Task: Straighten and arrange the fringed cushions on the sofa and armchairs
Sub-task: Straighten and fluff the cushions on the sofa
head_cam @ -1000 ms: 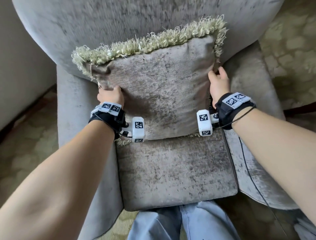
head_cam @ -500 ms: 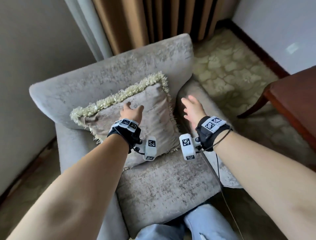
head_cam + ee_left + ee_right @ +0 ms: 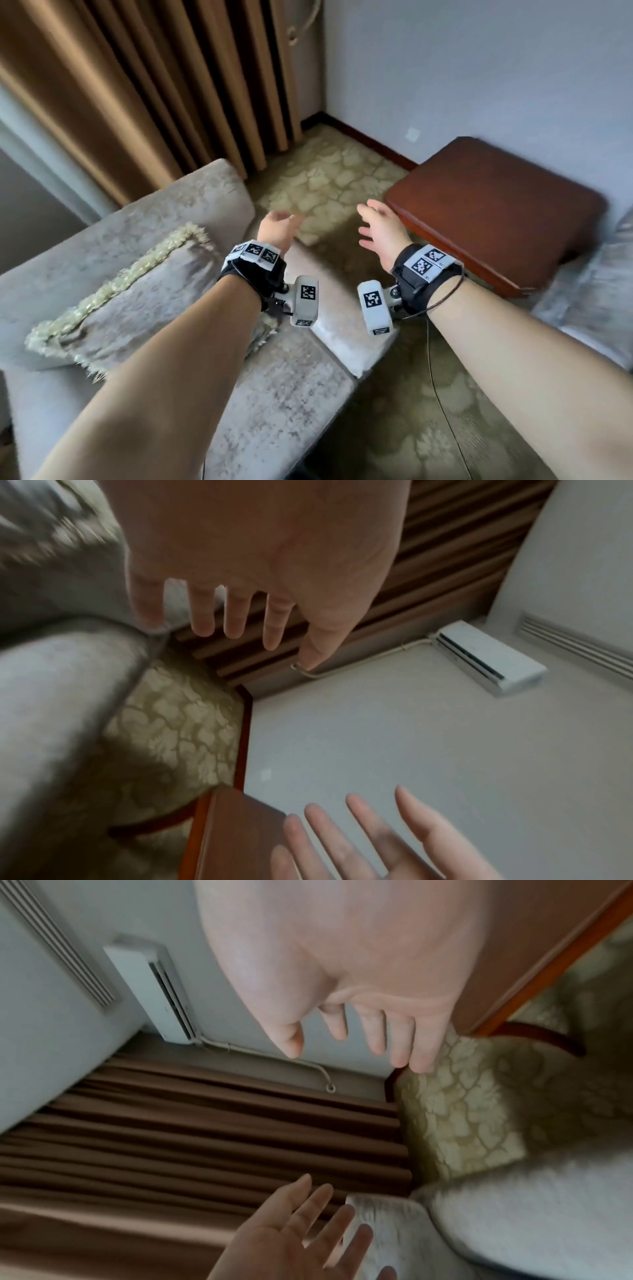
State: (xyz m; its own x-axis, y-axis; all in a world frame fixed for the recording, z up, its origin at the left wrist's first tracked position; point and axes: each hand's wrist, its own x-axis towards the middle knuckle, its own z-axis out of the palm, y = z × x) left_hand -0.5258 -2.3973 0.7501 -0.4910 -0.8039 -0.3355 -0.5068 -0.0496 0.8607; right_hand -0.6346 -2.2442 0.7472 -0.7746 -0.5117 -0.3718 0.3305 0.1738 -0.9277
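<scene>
A taupe velvet cushion [image 3: 137, 294] with a pale green fringe leans against the back of the grey armchair [image 3: 291, 394] at the left of the head view. My left hand [image 3: 279, 228] hovers in the air to the right of the cushion, above the chair's right arm, fingers loose and spread, holding nothing. My right hand [image 3: 380, 226] is raised beside it over the carpet, fingers straight and empty. The wrist views show the left hand [image 3: 236, 599] and the right hand [image 3: 359, 1020] with bare open palms.
A dark red wooden side table [image 3: 496, 212] stands to the right. Grey upholstery of another seat [image 3: 603, 298] shows at the far right edge. Brown curtains [image 3: 154, 96] hang behind the armchair. Patterned carpet [image 3: 325, 185] lies between the chair and the table.
Both hands have let go of the cushion and lifted off to the right. My view has swung right, away from the armchair toward the table and the other seat.
</scene>
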